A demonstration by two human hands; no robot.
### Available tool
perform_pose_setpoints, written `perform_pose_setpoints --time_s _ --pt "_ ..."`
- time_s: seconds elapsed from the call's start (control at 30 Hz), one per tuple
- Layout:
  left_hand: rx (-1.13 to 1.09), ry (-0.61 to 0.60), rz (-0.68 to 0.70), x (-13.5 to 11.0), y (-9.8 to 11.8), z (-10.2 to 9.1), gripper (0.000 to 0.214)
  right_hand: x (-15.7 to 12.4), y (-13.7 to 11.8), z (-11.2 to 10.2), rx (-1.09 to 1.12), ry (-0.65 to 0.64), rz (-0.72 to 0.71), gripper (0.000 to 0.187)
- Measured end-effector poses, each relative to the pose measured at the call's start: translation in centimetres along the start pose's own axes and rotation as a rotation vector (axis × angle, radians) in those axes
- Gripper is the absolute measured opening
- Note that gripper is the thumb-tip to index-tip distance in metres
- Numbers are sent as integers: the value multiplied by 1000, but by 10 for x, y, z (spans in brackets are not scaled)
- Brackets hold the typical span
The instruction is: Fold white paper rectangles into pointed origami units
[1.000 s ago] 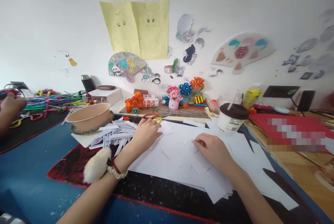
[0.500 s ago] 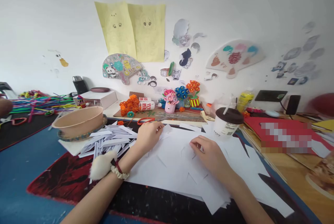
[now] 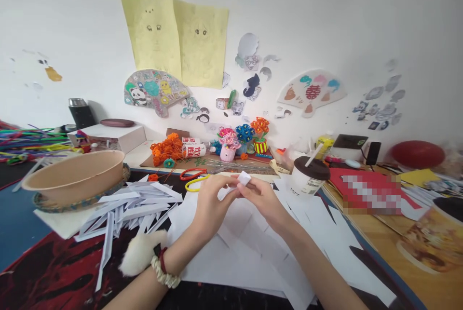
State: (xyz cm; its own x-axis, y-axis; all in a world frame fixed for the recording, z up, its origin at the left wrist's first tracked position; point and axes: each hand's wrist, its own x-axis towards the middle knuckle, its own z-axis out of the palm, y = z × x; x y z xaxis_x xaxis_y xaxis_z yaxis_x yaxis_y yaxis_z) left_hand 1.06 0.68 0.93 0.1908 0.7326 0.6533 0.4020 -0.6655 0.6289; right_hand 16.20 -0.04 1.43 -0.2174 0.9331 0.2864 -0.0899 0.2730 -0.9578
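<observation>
A small piece of white paper point(image 3: 244, 177) stands up between my fingertips, above the paper sheets. My left hand point(image 3: 217, 199) pinches it from the left, thumb and forefinger meeting at its lower edge. From the right, my right hand point(image 3: 262, 201) grips the same piece with its fingers closed. Below both hands, large white sheets point(image 3: 235, 266) and cut pieces lie spread over a dark mat. A heap of folded white paper strips point(image 3: 133, 204) lies to the left of my left hand. On my left wrist are a cream scrunchie point(image 3: 164, 271) and a fluffy white ball point(image 3: 139, 254).
A beige oval bowl point(image 3: 75, 175) stands at the left. Beyond my hands lie yellow-handled scissors point(image 3: 195, 182). A lidded drink cup with a straw point(image 3: 307, 175) stands on the right, near a red folder point(image 3: 361, 184). Pipe-cleaner flowers point(image 3: 231, 143) line the back.
My hands, apart on the sheets before, have come together and lifted a small paper piece between them. The view has also shifted a little.
</observation>
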Motion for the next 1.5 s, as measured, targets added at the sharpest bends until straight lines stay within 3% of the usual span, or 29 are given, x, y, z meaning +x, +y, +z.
perform_pose_setpoints --time_s 0.13,0.27,0.5,0.77,1.5 --pt "-56 20 -119 -1 0 4 17 -7 1 -2 53 9 14 40" --pt "-168 -75 -227 -4 -1 7 20 -13 0 -3 122 22 39 39" --pt "-52 -168 -140 -2 7 1 24 -18 -6 -10 -38 150 33 32" --pt "-27 -189 -50 -5 12 0 20 -21 -10 -12 -45 170 9 23" --pt "-28 -179 -28 -10 17 4 25 -21 -11 -15 -96 239 -39 24"
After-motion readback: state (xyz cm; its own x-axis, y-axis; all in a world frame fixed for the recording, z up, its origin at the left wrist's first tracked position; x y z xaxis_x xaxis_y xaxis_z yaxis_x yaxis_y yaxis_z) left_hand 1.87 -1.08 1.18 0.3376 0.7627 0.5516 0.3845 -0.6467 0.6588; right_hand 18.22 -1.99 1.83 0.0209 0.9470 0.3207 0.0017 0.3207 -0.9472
